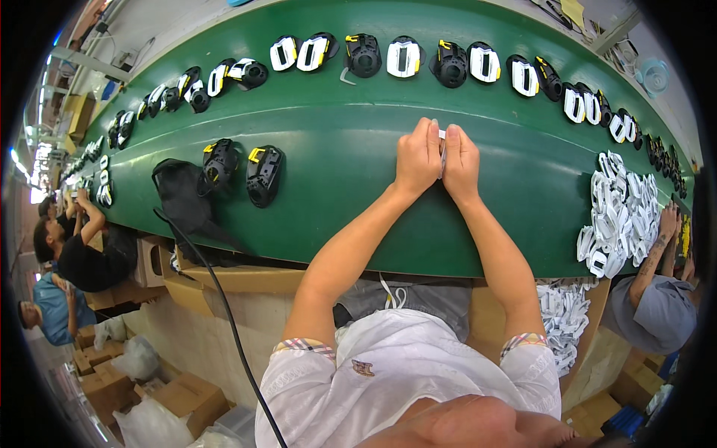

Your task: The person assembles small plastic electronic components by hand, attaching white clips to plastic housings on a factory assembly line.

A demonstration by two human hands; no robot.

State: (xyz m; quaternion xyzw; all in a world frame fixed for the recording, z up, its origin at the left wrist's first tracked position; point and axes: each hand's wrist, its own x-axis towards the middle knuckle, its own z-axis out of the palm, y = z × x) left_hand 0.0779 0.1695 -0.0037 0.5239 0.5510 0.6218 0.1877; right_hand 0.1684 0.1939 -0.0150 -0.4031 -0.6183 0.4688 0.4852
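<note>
Over the green work surface [336, 216], my left hand [418, 158] and my right hand [461, 164] meet with thumbs side by side. Both are closed on a white plastic part [442, 135], mostly hidden between the palms; only its pale edge shows. To the left lie two black plastic shells with yellow pieces, one [220, 164] at the edge of a black cloth or bag [181, 190], the other [264, 176] on the bare green surface. Neither hand touches them. A large heap of loose white plastic parts [620, 216] lies to my right.
Black shells and white-covered units [404, 57] stand in a long row across the far side. A black cable [228, 321] runs down on my left. Below the edge, a carton holds more white parts [562, 321]. Co-workers sit at left [97, 254] and right [653, 306].
</note>
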